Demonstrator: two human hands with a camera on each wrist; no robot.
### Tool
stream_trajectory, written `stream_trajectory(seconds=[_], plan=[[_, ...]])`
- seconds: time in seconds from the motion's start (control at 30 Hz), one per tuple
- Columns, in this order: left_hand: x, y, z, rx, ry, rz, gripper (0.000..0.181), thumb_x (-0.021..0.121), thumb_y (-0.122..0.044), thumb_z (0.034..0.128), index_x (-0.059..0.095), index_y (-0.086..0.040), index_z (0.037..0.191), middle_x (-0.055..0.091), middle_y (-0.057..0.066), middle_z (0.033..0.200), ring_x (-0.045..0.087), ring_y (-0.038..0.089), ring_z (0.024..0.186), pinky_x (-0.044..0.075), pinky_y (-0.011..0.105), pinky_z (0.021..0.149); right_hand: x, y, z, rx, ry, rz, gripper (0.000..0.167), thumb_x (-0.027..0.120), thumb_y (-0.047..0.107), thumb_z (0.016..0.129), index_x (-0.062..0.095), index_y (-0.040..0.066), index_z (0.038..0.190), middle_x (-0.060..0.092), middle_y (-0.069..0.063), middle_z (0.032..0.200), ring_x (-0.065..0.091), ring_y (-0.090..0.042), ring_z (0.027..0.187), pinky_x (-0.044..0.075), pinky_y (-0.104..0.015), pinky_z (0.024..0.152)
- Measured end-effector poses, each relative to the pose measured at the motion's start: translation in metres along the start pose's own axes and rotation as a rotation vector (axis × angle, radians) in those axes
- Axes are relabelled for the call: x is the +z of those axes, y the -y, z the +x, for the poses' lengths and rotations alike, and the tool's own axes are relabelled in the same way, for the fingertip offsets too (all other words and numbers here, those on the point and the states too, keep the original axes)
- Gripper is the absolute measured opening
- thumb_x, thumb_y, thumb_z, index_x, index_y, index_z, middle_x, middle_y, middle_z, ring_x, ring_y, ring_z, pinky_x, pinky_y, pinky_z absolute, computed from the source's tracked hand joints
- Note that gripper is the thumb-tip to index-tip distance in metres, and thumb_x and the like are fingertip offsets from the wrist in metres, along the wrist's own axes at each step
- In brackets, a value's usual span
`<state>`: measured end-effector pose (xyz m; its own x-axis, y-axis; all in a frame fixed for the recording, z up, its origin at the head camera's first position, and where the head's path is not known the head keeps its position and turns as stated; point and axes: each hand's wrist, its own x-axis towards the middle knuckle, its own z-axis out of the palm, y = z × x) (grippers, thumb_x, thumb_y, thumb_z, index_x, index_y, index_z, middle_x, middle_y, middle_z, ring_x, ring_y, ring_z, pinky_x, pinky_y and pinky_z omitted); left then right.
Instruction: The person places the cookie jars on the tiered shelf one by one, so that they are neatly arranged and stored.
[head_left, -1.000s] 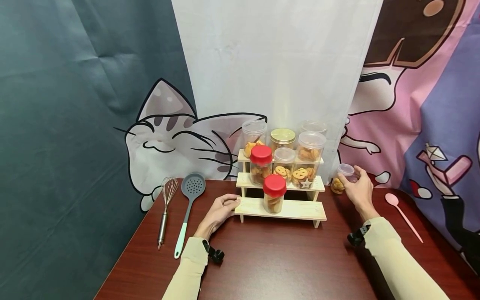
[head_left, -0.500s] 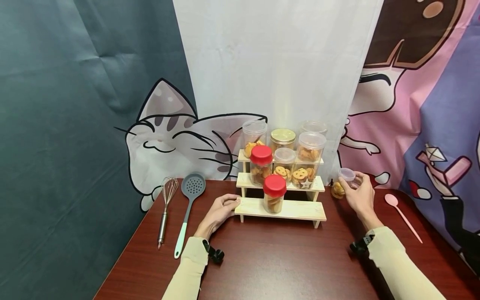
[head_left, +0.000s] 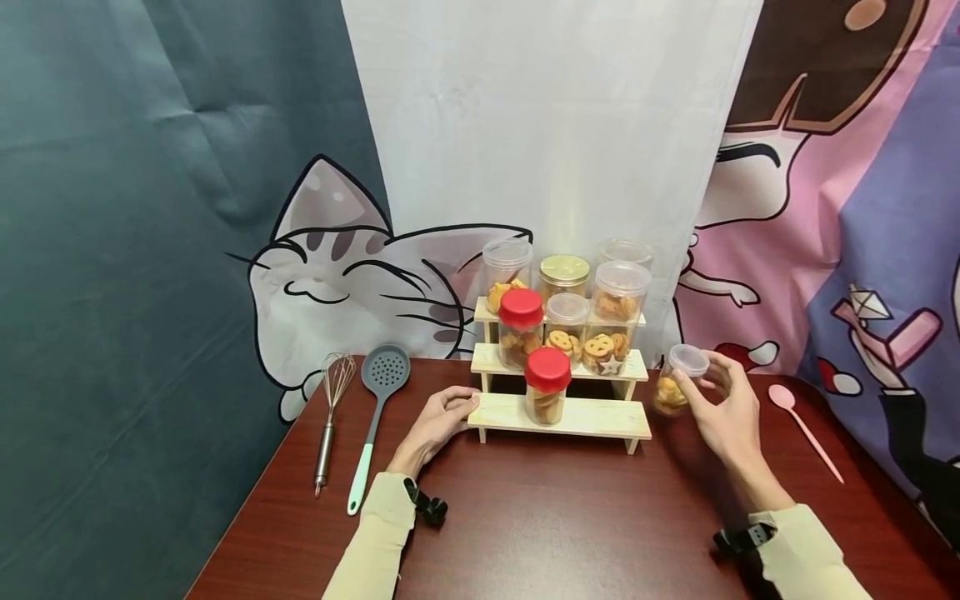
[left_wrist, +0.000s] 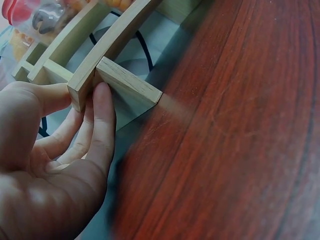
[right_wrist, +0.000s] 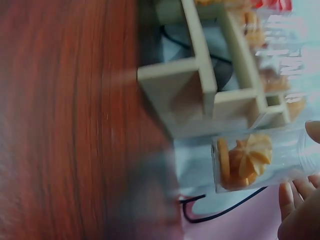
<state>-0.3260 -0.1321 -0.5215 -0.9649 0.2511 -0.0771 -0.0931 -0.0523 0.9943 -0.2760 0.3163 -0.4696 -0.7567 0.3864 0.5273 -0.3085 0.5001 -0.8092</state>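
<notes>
In the head view my left hand (head_left: pixel 437 425) pinches the left end of the lowest step of a wooden stepped rack (head_left: pixel 600 419). The left wrist view shows thumb and fingers on that plank end (left_wrist: pixel 80 89). To the right of the rack my right hand (head_left: pixel 726 408) grips a clear jar (head_left: pixel 672 390) with a translucent lid near its top. Piped cookies (right_wrist: pixel 250 157) lie in its lower part, seen in the right wrist view. A red-lidded cookie jar (head_left: pixel 547 385) stands on the lowest step, and several cookie jars stand on the steps behind.
On the left of the dark red table (head_left: pixel 555 517) lie a whisk (head_left: pixel 330 417) and a grey slotted skimmer (head_left: pixel 378 408). A pink spoon (head_left: pixel 802 425) lies at the right. Behind the table hangs a printed curtain (head_left: pixel 562 125).
My right hand has brought the jar nearer to me from the table's back edge, and its forearm has drawn back. The left hand stays on the rack.
</notes>
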Motion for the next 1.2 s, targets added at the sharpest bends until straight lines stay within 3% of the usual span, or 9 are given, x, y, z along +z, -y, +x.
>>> stream_trajectory(seconds=[0.13,0.3,0.57,0.67,0.83,1.07,1.2], plan=[[0.001,0.000,-0.001,0.001,-0.010,0.015,0.044,0.069,-0.018,0.1081,0.059,0.005,0.145,0.075,0.016,0.123,0.073,0.014,0.100,0.063,0.027,0.084,-0.004,0.013,-0.008,-0.037,-0.001,0.046,0.059,0.086,0.003,0.091,0.063,0.004,0.145,0.067,0.015,0.119,0.066,0.006,0.104,0.053,-0.005,0.089],[0.001,0.000,-0.002,-0.006,-0.014,0.026,0.045,0.068,-0.018,0.1085,0.058,0.005,0.146,0.074,0.015,0.125,0.073,0.014,0.099,0.062,0.026,0.084,-0.006,0.034,-0.012,-0.100,0.015,0.121,0.057,0.084,-0.002,0.091,0.065,0.004,0.144,0.071,0.013,0.118,0.068,0.001,0.101,0.055,-0.008,0.087],[0.000,-0.002,-0.002,-0.001,-0.001,0.035,0.047,0.068,-0.019,0.1086,0.057,0.005,0.147,0.074,0.016,0.124,0.073,0.014,0.100,0.062,0.027,0.086,0.007,0.064,-0.024,-0.110,0.137,0.178,0.055,0.083,0.000,0.093,0.064,0.007,0.144,0.073,0.016,0.118,0.071,-0.003,0.097,0.057,-0.010,0.086],[0.000,-0.002,-0.001,-0.005,0.004,0.034,0.047,0.068,-0.019,0.1088,0.057,0.005,0.147,0.074,0.016,0.125,0.073,0.014,0.100,0.062,0.027,0.086,0.017,0.067,-0.030,-0.081,0.183,0.174,0.055,0.085,0.005,0.093,0.064,0.010,0.144,0.074,0.013,0.118,0.072,-0.003,0.098,0.057,-0.010,0.086],[-0.001,0.000,0.000,-0.004,0.011,0.022,0.047,0.067,-0.018,0.1092,0.056,0.006,0.148,0.074,0.016,0.125,0.073,0.014,0.101,0.063,0.028,0.087,0.037,0.069,-0.037,-0.058,0.242,0.178,0.052,0.086,0.014,0.095,0.065,0.014,0.142,0.077,-0.002,0.121,0.073,-0.006,0.102,0.059,-0.014,0.089],[0.000,0.001,0.001,0.005,0.017,0.011,0.045,0.068,-0.018,0.1086,0.058,0.005,0.146,0.074,0.015,0.125,0.074,0.014,0.101,0.063,0.028,0.087,0.058,0.063,-0.048,-0.027,0.305,0.262,0.052,0.086,0.011,0.095,0.065,0.011,0.142,0.073,-0.016,0.132,0.073,-0.011,0.110,0.061,-0.019,0.097],[-0.001,0.000,0.001,-0.005,0.018,0.005,0.043,0.068,-0.017,0.1086,0.060,0.003,0.145,0.074,0.015,0.125,0.074,0.014,0.102,0.064,0.028,0.088,0.062,0.061,-0.052,-0.019,0.308,0.276,0.055,0.086,0.009,0.094,0.064,0.011,0.145,0.072,-0.018,0.134,0.075,-0.008,0.108,0.062,-0.019,0.095]])
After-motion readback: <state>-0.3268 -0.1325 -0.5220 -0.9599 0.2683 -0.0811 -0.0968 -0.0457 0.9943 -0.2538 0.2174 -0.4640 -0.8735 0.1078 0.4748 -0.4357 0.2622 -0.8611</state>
